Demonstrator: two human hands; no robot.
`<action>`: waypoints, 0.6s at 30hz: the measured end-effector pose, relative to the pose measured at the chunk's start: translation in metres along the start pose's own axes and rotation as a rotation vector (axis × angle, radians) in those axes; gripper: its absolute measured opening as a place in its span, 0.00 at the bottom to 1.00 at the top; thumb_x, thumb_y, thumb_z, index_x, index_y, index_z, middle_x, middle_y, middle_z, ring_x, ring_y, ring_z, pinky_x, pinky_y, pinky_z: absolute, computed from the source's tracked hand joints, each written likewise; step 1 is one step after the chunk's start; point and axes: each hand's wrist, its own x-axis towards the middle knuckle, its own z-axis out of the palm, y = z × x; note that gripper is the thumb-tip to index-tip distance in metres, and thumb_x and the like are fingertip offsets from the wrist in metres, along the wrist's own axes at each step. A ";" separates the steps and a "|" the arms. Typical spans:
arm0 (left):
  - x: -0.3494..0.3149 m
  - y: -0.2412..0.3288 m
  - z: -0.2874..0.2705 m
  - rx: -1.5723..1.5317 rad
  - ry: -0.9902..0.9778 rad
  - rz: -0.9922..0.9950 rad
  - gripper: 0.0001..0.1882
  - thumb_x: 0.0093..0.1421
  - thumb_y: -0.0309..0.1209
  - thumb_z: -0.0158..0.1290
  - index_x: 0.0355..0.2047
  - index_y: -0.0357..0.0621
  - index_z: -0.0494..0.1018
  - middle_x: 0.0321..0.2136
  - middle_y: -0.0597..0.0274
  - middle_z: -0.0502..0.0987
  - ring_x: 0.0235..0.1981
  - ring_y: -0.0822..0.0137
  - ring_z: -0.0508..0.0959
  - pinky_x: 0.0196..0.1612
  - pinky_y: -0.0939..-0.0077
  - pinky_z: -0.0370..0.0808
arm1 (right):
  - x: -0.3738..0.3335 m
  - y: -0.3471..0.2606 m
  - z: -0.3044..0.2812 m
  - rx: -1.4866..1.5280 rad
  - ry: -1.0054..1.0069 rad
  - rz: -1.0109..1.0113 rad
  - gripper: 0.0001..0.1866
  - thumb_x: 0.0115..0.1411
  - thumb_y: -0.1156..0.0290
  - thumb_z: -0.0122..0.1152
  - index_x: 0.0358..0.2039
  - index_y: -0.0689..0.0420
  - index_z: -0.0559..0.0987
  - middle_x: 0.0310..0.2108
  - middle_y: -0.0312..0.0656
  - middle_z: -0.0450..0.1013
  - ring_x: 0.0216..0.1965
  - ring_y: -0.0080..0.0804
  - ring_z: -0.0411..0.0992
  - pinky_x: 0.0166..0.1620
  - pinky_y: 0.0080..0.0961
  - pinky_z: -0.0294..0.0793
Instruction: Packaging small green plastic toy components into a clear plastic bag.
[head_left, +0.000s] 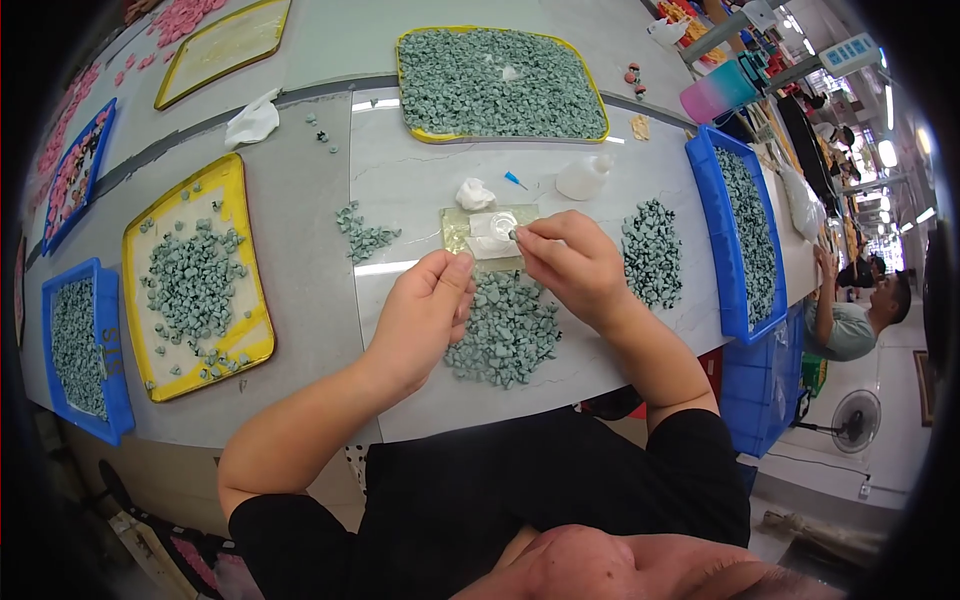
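My right hand (580, 268) pinches a small grey-green piece (514, 235) between thumb and fingertips, above the right side of a small white pad (482, 243). The pad lies on a yellowish translucent sheet (455, 232), with a small round clear dish (503, 219) on it. My left hand (425, 308) is closed in a pinch to the left of the pad; whatever its fingertips hold, if anything, is too small to make out. Just below and between both hands spreads a heap of grey-green pieces (505, 335). Beyond the pad are a crumpled white tissue (474, 193), a blue-tipped nozzle (515, 180) and a whitish squeeze bottle (584, 178).
Smaller heaps of green pieces flank my hands, left (364, 234) and right (652, 255). A yellow-rimmed tray (262, 315) and blue bin (118, 365) stand left. Another full yellow-rimmed tray (500, 138) lies ahead, a blue bin (722, 235) right. A person (868, 312) is at far right.
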 end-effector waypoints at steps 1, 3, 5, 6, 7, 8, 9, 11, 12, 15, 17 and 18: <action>-0.002 0.002 0.002 -0.002 0.007 -0.012 0.14 0.65 0.39 0.42 0.26 0.44 0.61 0.16 0.72 0.59 0.16 0.81 0.55 0.17 0.86 0.52 | 0.001 -0.004 0.001 0.001 -0.001 -0.003 0.13 0.41 0.82 0.63 0.31 0.62 0.77 0.29 0.42 0.73 0.29 0.33 0.71 0.31 0.24 0.71; -0.003 0.004 0.002 -0.005 0.016 -0.023 0.14 0.65 0.39 0.41 0.25 0.44 0.61 0.15 0.73 0.58 0.15 0.80 0.54 0.17 0.86 0.51 | 0.003 -0.014 0.001 0.252 0.070 0.270 0.10 0.43 0.84 0.63 0.29 0.63 0.78 0.28 0.43 0.73 0.28 0.31 0.72 0.31 0.22 0.71; -0.003 0.002 0.001 -0.077 -0.025 -0.070 0.15 0.65 0.39 0.41 0.25 0.44 0.61 0.15 0.73 0.58 0.14 0.80 0.53 0.17 0.86 0.51 | 0.001 -0.019 0.003 0.316 0.061 0.322 0.09 0.43 0.84 0.63 0.28 0.63 0.78 0.28 0.43 0.73 0.27 0.31 0.72 0.30 0.22 0.71; -0.004 0.002 0.001 -0.078 -0.021 -0.069 0.15 0.65 0.39 0.41 0.25 0.44 0.61 0.15 0.73 0.58 0.14 0.80 0.53 0.17 0.86 0.51 | 0.000 -0.021 0.004 0.378 0.054 0.377 0.09 0.43 0.84 0.62 0.28 0.63 0.78 0.27 0.43 0.73 0.27 0.31 0.72 0.30 0.21 0.70; -0.005 0.003 0.001 -0.099 -0.046 -0.085 0.15 0.65 0.39 0.41 0.24 0.44 0.61 0.15 0.73 0.58 0.14 0.80 0.53 0.16 0.85 0.51 | 0.001 -0.024 0.004 0.374 0.053 0.377 0.09 0.43 0.84 0.62 0.28 0.63 0.78 0.27 0.43 0.73 0.27 0.31 0.72 0.30 0.21 0.70; -0.005 0.003 0.001 -0.120 -0.071 -0.101 0.15 0.65 0.39 0.41 0.24 0.44 0.61 0.15 0.73 0.58 0.14 0.80 0.53 0.16 0.85 0.51 | 0.002 -0.027 0.005 0.377 0.065 0.323 0.09 0.43 0.84 0.63 0.28 0.63 0.78 0.28 0.43 0.73 0.26 0.31 0.72 0.29 0.21 0.70; -0.006 0.003 0.000 -0.121 -0.074 -0.101 0.15 0.65 0.39 0.41 0.24 0.44 0.61 0.15 0.73 0.58 0.14 0.80 0.53 0.16 0.85 0.51 | 0.003 -0.029 0.006 0.380 0.077 0.269 0.09 0.42 0.85 0.63 0.28 0.63 0.78 0.28 0.43 0.73 0.26 0.31 0.72 0.29 0.21 0.70; -0.006 0.003 0.001 -0.172 -0.100 -0.119 0.15 0.65 0.38 0.40 0.24 0.44 0.61 0.15 0.73 0.58 0.14 0.81 0.53 0.16 0.85 0.50 | 0.003 -0.031 0.008 0.366 0.094 0.208 0.10 0.41 0.85 0.63 0.28 0.64 0.77 0.28 0.43 0.73 0.26 0.31 0.72 0.28 0.22 0.70; -0.006 0.003 0.001 -0.172 -0.100 -0.120 0.15 0.65 0.38 0.40 0.24 0.44 0.61 0.15 0.73 0.58 0.14 0.81 0.53 0.16 0.85 0.50 | 0.003 -0.031 0.009 0.350 0.110 0.147 0.11 0.40 0.86 0.63 0.27 0.64 0.77 0.28 0.43 0.73 0.26 0.31 0.71 0.28 0.22 0.70; -0.006 0.003 0.001 -0.191 -0.110 -0.135 0.14 0.65 0.38 0.40 0.25 0.44 0.61 0.16 0.72 0.59 0.14 0.81 0.53 0.16 0.85 0.50 | 0.002 -0.031 0.010 0.263 0.107 0.048 0.13 0.38 0.87 0.64 0.28 0.65 0.77 0.28 0.43 0.72 0.26 0.32 0.71 0.28 0.24 0.71; -0.006 0.003 0.000 -0.195 -0.116 -0.129 0.14 0.65 0.38 0.40 0.25 0.44 0.61 0.16 0.72 0.59 0.14 0.80 0.53 0.16 0.85 0.50 | 0.004 -0.031 0.008 0.248 0.090 0.002 0.14 0.37 0.87 0.64 0.29 0.65 0.77 0.28 0.44 0.72 0.26 0.33 0.71 0.28 0.24 0.71; -0.007 0.003 0.000 -0.195 -0.116 -0.128 0.14 0.65 0.38 0.40 0.25 0.44 0.61 0.16 0.72 0.59 0.14 0.80 0.53 0.16 0.85 0.50 | 0.005 -0.031 0.007 0.232 0.074 -0.045 0.14 0.37 0.87 0.64 0.29 0.65 0.77 0.28 0.44 0.72 0.26 0.34 0.71 0.28 0.24 0.71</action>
